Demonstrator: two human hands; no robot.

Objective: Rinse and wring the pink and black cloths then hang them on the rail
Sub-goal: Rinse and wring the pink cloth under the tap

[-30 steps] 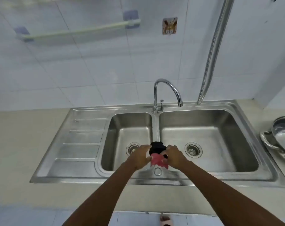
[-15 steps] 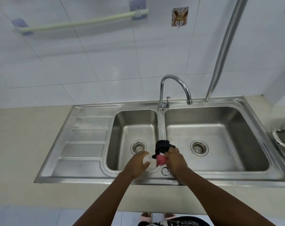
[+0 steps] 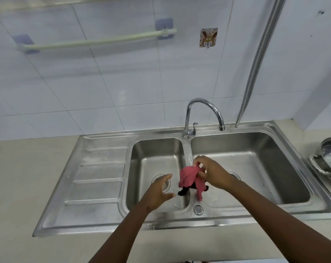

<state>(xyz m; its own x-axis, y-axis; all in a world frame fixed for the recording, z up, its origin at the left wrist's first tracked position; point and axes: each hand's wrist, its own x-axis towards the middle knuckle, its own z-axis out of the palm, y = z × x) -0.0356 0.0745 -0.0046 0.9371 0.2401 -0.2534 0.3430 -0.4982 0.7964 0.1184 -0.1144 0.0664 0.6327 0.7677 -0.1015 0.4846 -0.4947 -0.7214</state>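
Note:
My right hand point(image 3: 211, 172) grips the pink cloth point(image 3: 189, 176), which hangs loose over the divider of the steel double sink point(image 3: 187, 149). A black cloth point(image 3: 183, 191) shows under the pink one, mostly hidden; whether my right hand holds it too is unclear. My left hand point(image 3: 159, 192) hovers just left of the cloths over the left basin, fingers spread and holding nothing. The pale green rail point(image 3: 96, 41) is fixed on the tiled wall at the upper left, bare.
A chrome tap point(image 3: 203, 111) arches over the right basin; no water is visibly running. A ribbed metal hose point(image 3: 255, 61) runs down the wall at the right. A sticker hook point(image 3: 208, 37) sits right of the rail. A steel pot point(image 3: 327, 160) stands on the counter right of the sink.
Both hands were bunched together on the two cloths. Now my left hand has let go and opened, and my right hand has lifted the pink cloth, which has unfolded.

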